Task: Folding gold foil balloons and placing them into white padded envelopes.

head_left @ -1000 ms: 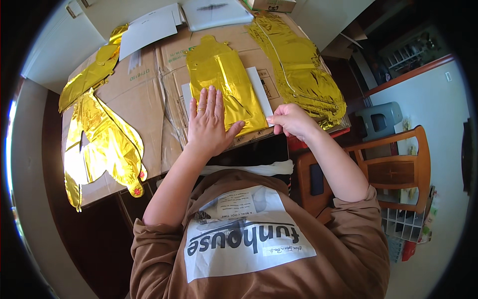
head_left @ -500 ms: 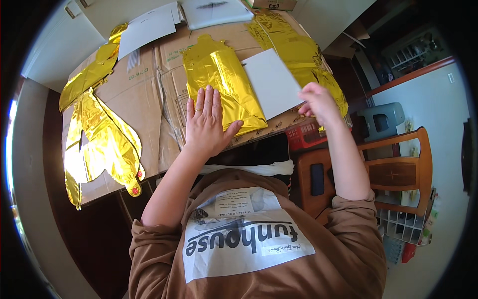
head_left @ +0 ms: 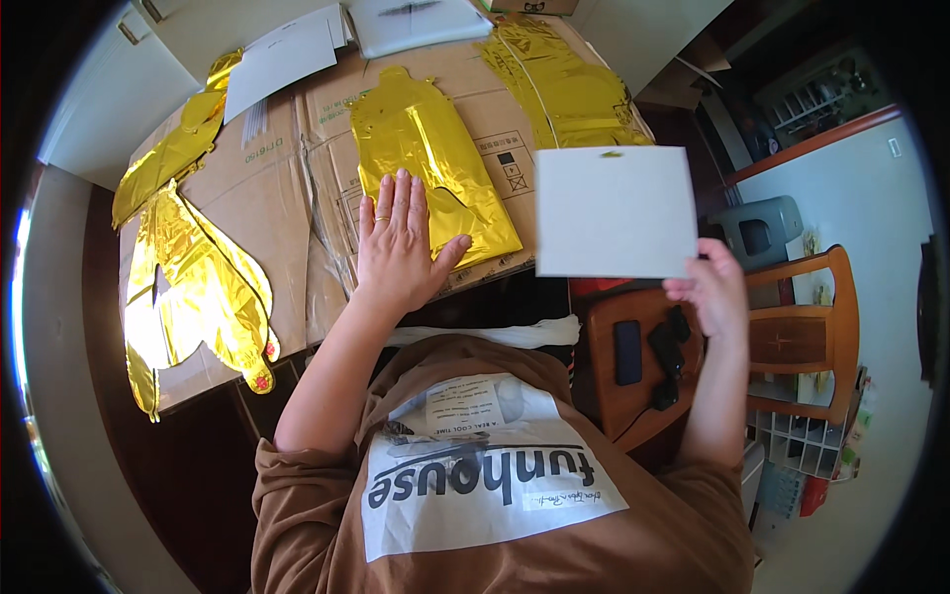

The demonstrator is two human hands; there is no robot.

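Observation:
My left hand (head_left: 396, 252) lies flat, fingers stretched out, on a folded gold foil balloon (head_left: 426, 134) at the front of the cardboard-covered table (head_left: 267, 198). A corner of a stiff white card (head_left: 616, 218) is pinched in my right hand (head_left: 714, 287). The card is raised off the table's right front edge, with a small gold mark or slot near its far side. A flat, deflated gold foil balloon (head_left: 569, 84) lies beyond the card, partly hidden by it.
Another gold foil piece (head_left: 198, 287) hangs over the table's left front edge. White cards (head_left: 282, 64) and a whitish translucent sheet or tray (head_left: 416, 25) lie at the back. On the wooden chair (head_left: 618, 406) at right are a dark phone (head_left: 627, 351) and black objects (head_left: 667, 351).
My right hand has drawn the white card off the table toward the right and me, lifting and turning it. My left hand stays on the folded foil.

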